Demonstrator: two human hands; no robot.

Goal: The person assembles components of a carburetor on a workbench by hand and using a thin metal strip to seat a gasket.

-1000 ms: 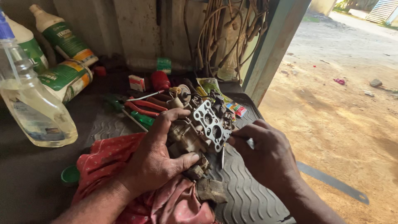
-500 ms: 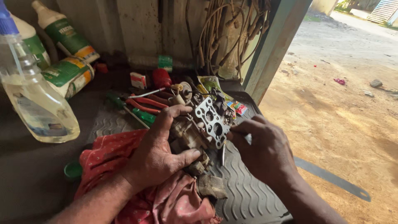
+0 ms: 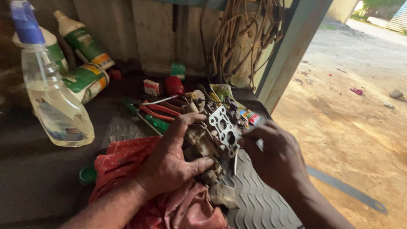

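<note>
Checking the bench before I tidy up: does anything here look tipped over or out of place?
Yes: one green-labelled bottle lies on its side near the wall, and a green cap sits loose beside the red cloth.

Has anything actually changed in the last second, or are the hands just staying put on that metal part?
Very little. The left hand still clamps the grimy metal carburettor over the red patterned cloth, and the right hand stays at the pale gasket plate with round holes, its fingers only slightly shifted. The clear spray bottle and red-handled pliers have not moved; only the view drifted a bit.
</note>
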